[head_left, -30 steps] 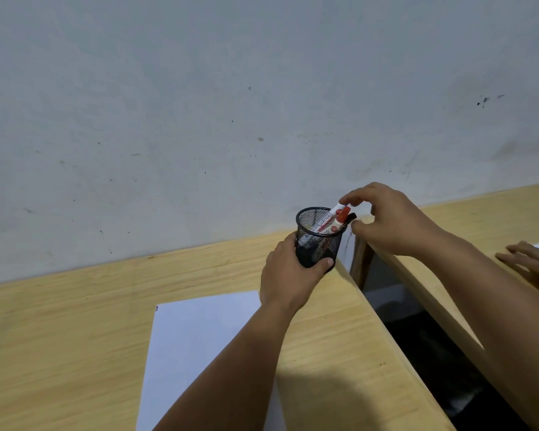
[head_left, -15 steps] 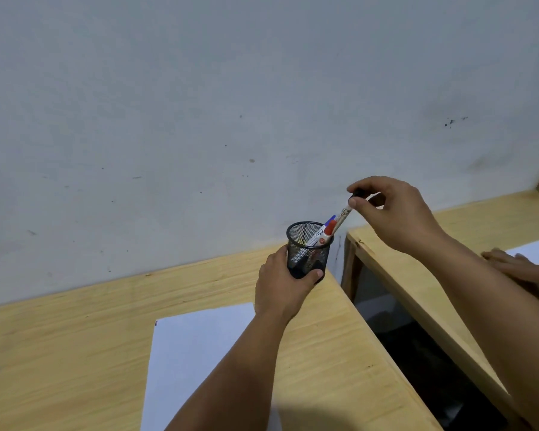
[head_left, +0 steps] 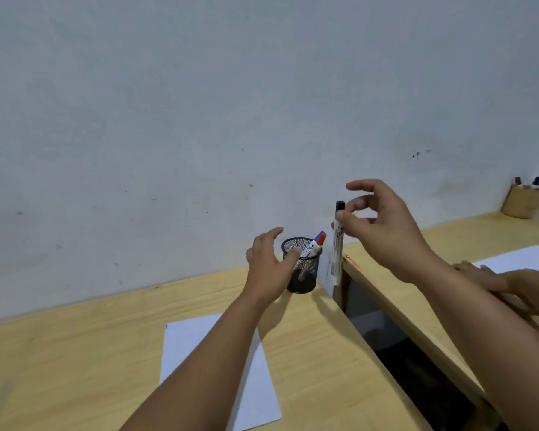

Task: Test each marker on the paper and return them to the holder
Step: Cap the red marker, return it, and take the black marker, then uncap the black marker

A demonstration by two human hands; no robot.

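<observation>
Grip: right hand (head_left: 383,225) now pinches black marker (head_left: 337,244) clear of holder (head_left: 302,265).
Left hand (head_left: 269,265): loosened, fingers spread.
Next: testing on paper (head_left: 199,343).

Both forearms & hands (head_left: 269,269) bare: no sleeves, no rings/watch visible.

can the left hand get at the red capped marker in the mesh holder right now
Probably yes: the left hand is open beside the mesh holder, and the red capped marker sticks out above its rim, uncovered.
</observation>
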